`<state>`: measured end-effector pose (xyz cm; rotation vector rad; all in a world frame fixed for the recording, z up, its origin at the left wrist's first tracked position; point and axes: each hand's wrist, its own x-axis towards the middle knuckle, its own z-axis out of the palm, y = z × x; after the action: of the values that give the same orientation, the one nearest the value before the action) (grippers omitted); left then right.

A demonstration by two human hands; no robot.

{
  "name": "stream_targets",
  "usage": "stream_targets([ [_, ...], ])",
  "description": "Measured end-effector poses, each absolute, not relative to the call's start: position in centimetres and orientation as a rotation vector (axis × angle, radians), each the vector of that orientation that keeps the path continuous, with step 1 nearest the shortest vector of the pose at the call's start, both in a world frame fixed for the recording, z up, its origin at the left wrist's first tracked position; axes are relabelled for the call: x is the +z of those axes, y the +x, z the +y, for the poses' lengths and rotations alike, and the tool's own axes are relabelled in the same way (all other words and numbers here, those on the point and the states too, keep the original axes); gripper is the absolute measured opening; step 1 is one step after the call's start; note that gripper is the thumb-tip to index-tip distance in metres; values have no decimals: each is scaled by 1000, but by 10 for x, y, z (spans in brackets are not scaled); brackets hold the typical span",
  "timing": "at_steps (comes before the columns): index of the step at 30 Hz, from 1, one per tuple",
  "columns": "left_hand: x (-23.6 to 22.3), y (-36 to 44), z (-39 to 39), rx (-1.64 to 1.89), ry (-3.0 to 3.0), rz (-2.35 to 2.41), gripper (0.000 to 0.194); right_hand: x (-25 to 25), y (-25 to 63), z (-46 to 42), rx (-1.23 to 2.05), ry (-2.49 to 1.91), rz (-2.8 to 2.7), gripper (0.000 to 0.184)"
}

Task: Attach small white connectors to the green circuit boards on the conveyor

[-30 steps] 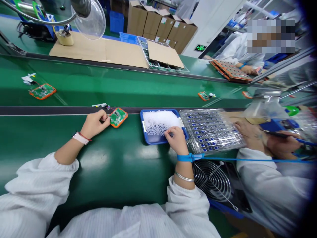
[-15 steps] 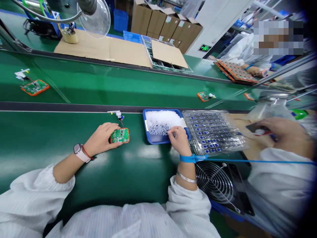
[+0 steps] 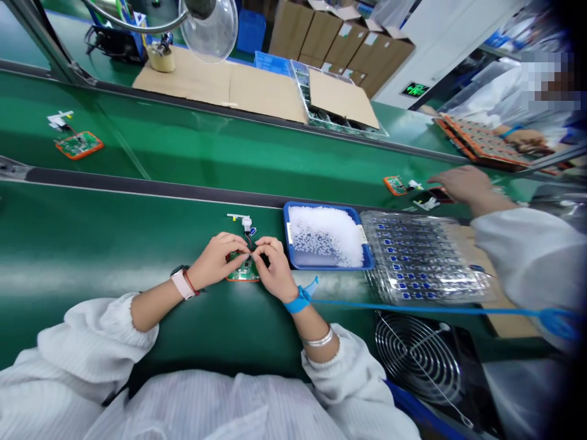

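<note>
Before me, a green circuit board [image 3: 244, 275] in an orange frame lies on the green bench. Thin red wires run from it to a white connector [image 3: 246, 225] with a small blue tab. My left hand [image 3: 215, 261] comes over the board from the left, thumb and forefinger closed at the wires. From the other side my right hand [image 3: 275, 272] pinches at the same spot, fingertips nearly touching the left ones; whatever is in that pinch is too small to make out. Both hands partly hide the board. Right of them stands a blue tray [image 3: 288, 235] of small white pieces.
Clear plastic trays [image 3: 417, 256] with blue parts are stacked at right, above a fan grille [image 3: 417, 357]. A blue cord [image 3: 403, 307] trails right from my wrist. Boards [image 3: 79, 145] lie on the green strip beyond. A co-worker's hand [image 3: 463, 183] reaches in there.
My right hand has left the tray of white pieces and moved left to the board. My left hand has shifted from the board's edge to its wires. The co-worker's arm now reaches farther forward.
</note>
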<state>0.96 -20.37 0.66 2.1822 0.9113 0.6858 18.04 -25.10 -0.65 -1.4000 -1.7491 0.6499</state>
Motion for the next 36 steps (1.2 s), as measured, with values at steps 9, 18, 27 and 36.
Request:
stream_targets([
  [9,10,15,-199,614,2119,925,12,-7,182,-252,691,-1382,-1794,10],
  [18,8,18,-198,512,2140,1007,15,-7,183,-250,793,-1409,-1741,12],
  [27,10,9,-204,575,2247,1083,13,10,188,-254,650,-1398,-1759,12],
  [36,5,5,-214,419,2571,977,53,7,343,-270,148,-1983,-1512,13],
])
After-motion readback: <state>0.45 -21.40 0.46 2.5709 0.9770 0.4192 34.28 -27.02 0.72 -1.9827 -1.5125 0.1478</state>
